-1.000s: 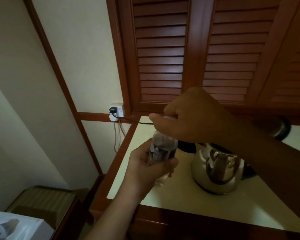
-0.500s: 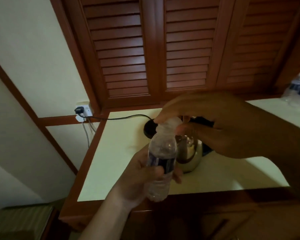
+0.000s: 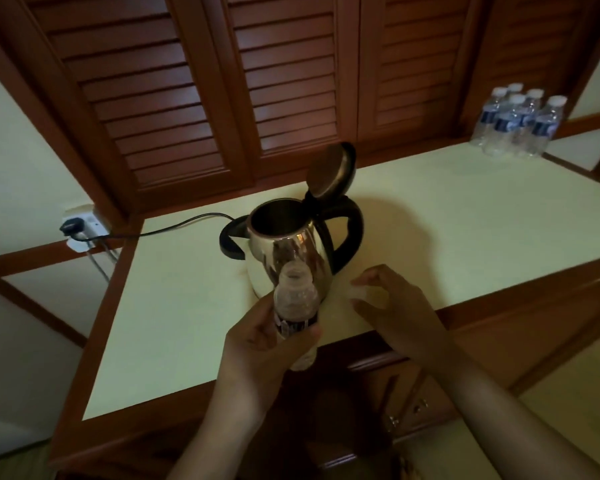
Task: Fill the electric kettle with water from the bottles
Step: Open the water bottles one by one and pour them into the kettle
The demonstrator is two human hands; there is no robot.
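Held the bottle (image 3: pixel 296 299) upright in the left hand (image 3: pixel 260 344), fingers and thumb curled round its labelled middle, just in front of the kettle (image 3: pixel 284 251) at the near edge of the counter (image 3: pixel 465 209); kept level, presumably, so that nothing spilled from the bare neck. Pinched what looked like the small white cap (image 3: pixel 362 292) in the fingertips of the right hand (image 3: pixel 392 306), just right of the bottle and apart from it, probably to clear the way for pouring. Found the kettle standing on the counter with its lid (image 3: pixel 331 171) tipped back and its mouth open upward, ready for water; too dim inside to tell the level. Traced the cord (image 3: pixel 174 226) to the wall socket (image 3: pixel 80 226) at left. Left the spare bottles (image 3: pixel 520 123) capped at the far right corner, well apart. Called next, most likely, for tilting the neck over the kettle's mouth.
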